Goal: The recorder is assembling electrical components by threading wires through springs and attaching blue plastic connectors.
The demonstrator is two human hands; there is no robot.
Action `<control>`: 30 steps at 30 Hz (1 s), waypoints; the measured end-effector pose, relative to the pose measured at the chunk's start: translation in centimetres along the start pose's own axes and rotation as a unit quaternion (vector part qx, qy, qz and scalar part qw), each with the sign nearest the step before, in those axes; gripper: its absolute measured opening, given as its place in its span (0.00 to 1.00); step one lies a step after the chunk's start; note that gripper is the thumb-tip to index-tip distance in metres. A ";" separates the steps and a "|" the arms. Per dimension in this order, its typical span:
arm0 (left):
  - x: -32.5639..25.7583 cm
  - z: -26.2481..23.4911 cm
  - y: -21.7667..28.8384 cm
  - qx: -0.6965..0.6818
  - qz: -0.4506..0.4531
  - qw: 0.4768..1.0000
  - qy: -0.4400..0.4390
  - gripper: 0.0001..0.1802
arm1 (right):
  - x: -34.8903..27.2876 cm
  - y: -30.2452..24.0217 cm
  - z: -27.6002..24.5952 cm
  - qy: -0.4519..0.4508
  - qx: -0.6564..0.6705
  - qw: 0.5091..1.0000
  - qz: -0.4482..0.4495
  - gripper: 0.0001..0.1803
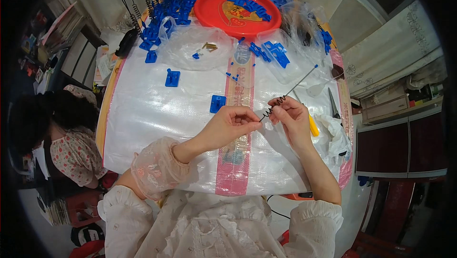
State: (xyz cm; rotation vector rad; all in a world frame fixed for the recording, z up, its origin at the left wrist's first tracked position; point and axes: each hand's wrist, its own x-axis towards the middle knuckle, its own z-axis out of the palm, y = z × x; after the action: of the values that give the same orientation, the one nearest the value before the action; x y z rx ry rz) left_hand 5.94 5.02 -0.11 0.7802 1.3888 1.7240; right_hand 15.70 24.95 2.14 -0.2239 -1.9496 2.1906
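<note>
Over the middle of the covered table, a thin dark rod (pixel 301 81) slants up to the right and ends in a small blue tip. My left hand (pixel 231 124) pinches the rod's lower end between thumb and fingertips. A black coil spring (pixel 266 114) sits around the lower part of the rod. My right hand (pixel 291 119) is closed on this spring, partly hiding it. Beside my left hand lies a blue square plastic base (pixel 218 104), and a second blue base (pixel 172 78) lies farther left.
Many upright rods with springs and blue bases (pixel 173 8) crowd the far left. A red tray (pixel 204 13) holds blue pieces. Plastic bags (pixel 190 44) carry small brass and blue parts. A yellow handle (pixel 313 126) lies right of my right hand. Another person (pixel 71 151) sits left.
</note>
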 end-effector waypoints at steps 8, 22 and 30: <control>-0.1 0.1 0.2 0.016 0.009 1.000 0.008 0.06 | -0.1 -0.2 0.7 0.013 -0.013 1.000 -0.003 0.10; -0.1 0.4 -0.1 0.031 0.036 0.998 0.049 0.10 | -0.2 0.0 0.3 0.065 -0.036 0.996 -0.054 0.08; -0.8 0.6 1.2 0.129 0.080 0.988 0.034 0.15 | 0.6 0.8 -1.0 0.150 -0.061 0.980 -0.112 0.07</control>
State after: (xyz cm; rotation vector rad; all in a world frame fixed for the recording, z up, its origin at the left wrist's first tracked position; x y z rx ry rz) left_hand 6.65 4.53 1.17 1.0047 1.6582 1.7248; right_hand 15.29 25.96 1.20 -0.3149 -1.8419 1.7835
